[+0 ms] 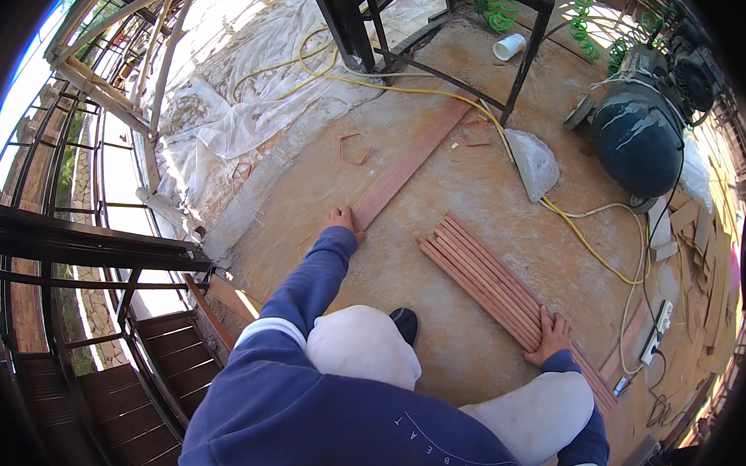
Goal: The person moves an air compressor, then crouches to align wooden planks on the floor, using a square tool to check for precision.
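Observation:
My left hand [341,221] is at the near end of a long, flat reddish wooden plank [413,161], its fingers closed at the edge. The plank lies on the floor and runs away toward a dark metal frame. My right hand [551,336] reaches across a bundle of narrow reddish wooden slats [491,286], with the thumb on the near side and the fingers over the far side. Several slats lie side by side, their far ends slightly uneven. Part of the bundle is hidden under my right hand.
A dark air compressor [640,132] stands at the far right. A yellow hose [585,240] winds past a pale half-round block [532,163]. Plastic sheeting [228,127] covers ground at the far left. Metal stairs [172,349] drop away at the left. A power strip [657,332] lies at the right.

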The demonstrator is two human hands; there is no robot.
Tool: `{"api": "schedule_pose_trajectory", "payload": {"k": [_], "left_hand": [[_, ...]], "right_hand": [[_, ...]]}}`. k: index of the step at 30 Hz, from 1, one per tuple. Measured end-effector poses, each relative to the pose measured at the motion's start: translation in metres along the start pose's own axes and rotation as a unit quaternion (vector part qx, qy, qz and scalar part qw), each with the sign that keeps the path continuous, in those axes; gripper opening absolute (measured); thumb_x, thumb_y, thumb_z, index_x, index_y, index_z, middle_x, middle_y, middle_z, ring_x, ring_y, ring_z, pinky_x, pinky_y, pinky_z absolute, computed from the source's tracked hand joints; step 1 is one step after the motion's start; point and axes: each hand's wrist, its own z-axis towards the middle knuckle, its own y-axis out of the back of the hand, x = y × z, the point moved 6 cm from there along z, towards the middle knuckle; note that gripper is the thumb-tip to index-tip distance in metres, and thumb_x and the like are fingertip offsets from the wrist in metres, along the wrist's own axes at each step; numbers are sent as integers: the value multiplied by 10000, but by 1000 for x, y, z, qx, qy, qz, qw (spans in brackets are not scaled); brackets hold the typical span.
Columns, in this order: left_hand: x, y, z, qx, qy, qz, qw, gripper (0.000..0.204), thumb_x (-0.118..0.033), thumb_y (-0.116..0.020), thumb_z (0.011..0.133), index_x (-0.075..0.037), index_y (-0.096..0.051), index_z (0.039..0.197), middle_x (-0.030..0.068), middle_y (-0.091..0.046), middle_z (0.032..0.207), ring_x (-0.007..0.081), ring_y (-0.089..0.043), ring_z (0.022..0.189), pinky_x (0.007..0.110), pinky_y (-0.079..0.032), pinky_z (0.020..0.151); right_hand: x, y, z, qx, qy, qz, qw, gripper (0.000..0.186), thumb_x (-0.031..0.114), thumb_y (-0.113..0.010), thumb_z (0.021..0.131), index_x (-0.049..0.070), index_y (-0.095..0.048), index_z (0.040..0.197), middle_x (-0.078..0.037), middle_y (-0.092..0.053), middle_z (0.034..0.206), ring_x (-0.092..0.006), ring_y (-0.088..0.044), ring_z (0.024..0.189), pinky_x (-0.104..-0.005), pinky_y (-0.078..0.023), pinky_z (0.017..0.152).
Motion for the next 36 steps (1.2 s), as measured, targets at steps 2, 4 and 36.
{"api": "schedule_pose_trajectory", "payload": {"k": [2,4,36], "left_hand": [[-3,2,-3,28,-8,25,999,844,-317,-808,680,-16,-435,1375,225,-436,1387,390,-424,1306,414,-389,1093],[-1,6,-15,6,-13,0,1000,795,-279,-801,667,-22,-460,1338,231,-449,1356,395,-449,1282,415,-409,1073],[98,-116,-160,-21,-75,-27,997,682,-359,-647,844,-113,-394,1427,224,-487,1255,447,-491,1152,522,-429,993]], "right_hand": [[-2,-2,0,2,-4,-13,1000,1242,338,-846,475,201,-234,1546,-237,-360,1354,-448,-387,1247,-558,-316,1063],[-3,-3,0,-8,-7,-16,1000,1239,340,-845,473,203,-239,1545,-238,-363,1353,-447,-390,1245,-557,-317,1060],[23,8,9,-29,19,39,999,1161,274,-845,496,219,-303,1522,-228,-367,1358,-422,-384,1261,-538,-307,1087]]}}
